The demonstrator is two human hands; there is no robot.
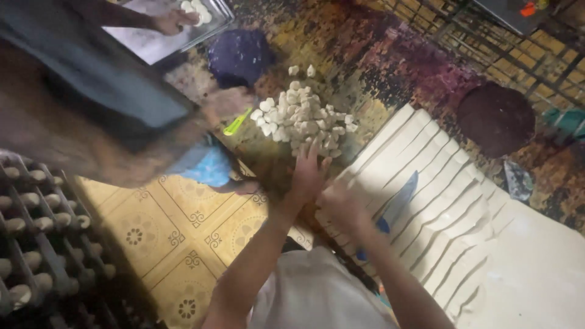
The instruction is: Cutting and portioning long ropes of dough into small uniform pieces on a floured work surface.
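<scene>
Reaching forward, the left hand (308, 173) lies flat with fingers spread, its fingertips touching the near edge of the pile of white dough pieces (303, 123). Just beside the pile, on its near right side, the right hand (341, 204) rests on the sheet of cut dough strips (439, 201); whether it pinches a piece I cannot tell. Left of the pile, another person's hand (228, 102) holds a green scraper (237, 122).

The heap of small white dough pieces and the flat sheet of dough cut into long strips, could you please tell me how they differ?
The heap of small white dough pieces is piled loose in short chunks; the flat sheet of dough cut into long strips lies spread out in parallel bands. The left hand reaches the heap's edge; the right hand rests at the strips' ends. A blue knife lies on the sheet only. Both are pale dough.
</scene>
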